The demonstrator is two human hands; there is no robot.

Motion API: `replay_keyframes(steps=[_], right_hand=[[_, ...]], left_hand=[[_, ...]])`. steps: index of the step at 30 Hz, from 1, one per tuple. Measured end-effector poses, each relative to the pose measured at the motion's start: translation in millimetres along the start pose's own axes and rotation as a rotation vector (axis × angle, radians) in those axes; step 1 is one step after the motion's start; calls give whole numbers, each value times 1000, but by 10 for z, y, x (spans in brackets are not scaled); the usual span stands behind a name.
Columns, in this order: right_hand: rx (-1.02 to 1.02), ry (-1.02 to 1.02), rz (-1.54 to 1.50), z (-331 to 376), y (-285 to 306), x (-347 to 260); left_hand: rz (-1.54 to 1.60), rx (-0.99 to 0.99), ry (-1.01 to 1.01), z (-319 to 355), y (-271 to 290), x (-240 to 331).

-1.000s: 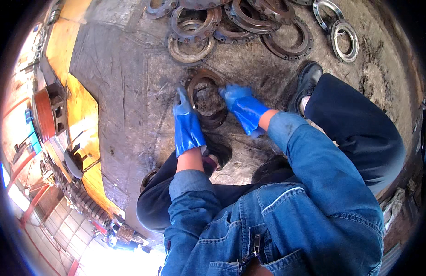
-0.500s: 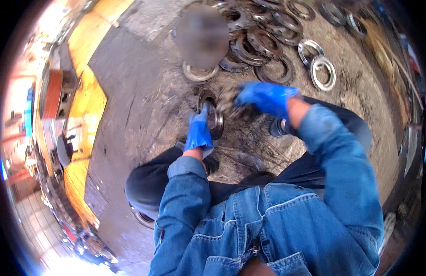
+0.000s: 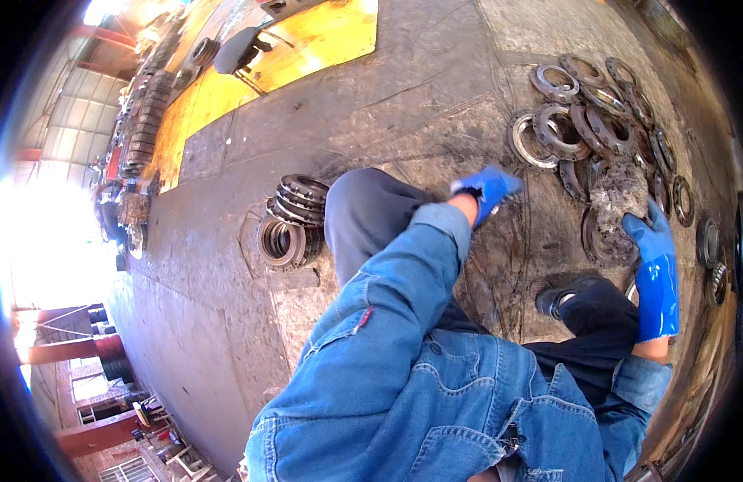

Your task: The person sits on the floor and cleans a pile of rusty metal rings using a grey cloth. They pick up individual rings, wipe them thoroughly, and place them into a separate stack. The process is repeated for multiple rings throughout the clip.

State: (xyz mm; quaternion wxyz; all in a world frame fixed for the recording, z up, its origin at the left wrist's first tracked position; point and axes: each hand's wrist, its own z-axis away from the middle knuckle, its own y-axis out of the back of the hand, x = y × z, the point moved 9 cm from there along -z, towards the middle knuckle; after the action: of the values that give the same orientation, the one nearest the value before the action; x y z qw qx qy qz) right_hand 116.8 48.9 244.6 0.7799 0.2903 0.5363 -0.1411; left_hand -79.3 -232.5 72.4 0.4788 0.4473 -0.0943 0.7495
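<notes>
My right hand [image 3: 652,237], in a blue glove at the right, grips a grey, matted, dirty rag [image 3: 620,193]. The rag hangs over part of the pile of metal rings [image 3: 580,132] and hides some of them. Over the bare floor between my knees, my left hand [image 3: 492,193], also gloved in blue, reaches to the right. Its fingers look stretched out, slightly smeared by motion, and nothing shows in them. Left of my left knee stands a stack of dark toothed rings [image 3: 299,201]; beside it on the floor are plainer steel rings [image 3: 287,243].
A yellow floor plate [image 3: 323,48] lies at the far left, with a black stool [image 3: 241,52] on it. Several loose rings [image 3: 708,241] rest near the right edge. My shoe [image 3: 564,297] is below the pile. Machinery and red beams line the left side.
My view has swung to the left. The ring that was in my left hand is no longer there, and that hand is apart from the rag. My right hand still holds the rag, now by the pile.
</notes>
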Motion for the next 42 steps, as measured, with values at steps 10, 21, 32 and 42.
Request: replay_keyframes(steps=[10,21,32,42], right_hand=[[-115,48,-115,-166,-191,66],[-141,-116,22,-435,226,1034],[-98,-288,111,-394,296,1324],[108,-306,-8,-389,241,679]], left_hand=[[-951,-34,-172,332,2209,579],[-1134,82,317,1236,3161,-718],[-740,249,800,1133,3912,-3123],[-956,188,767,1484,3553,-1726]])
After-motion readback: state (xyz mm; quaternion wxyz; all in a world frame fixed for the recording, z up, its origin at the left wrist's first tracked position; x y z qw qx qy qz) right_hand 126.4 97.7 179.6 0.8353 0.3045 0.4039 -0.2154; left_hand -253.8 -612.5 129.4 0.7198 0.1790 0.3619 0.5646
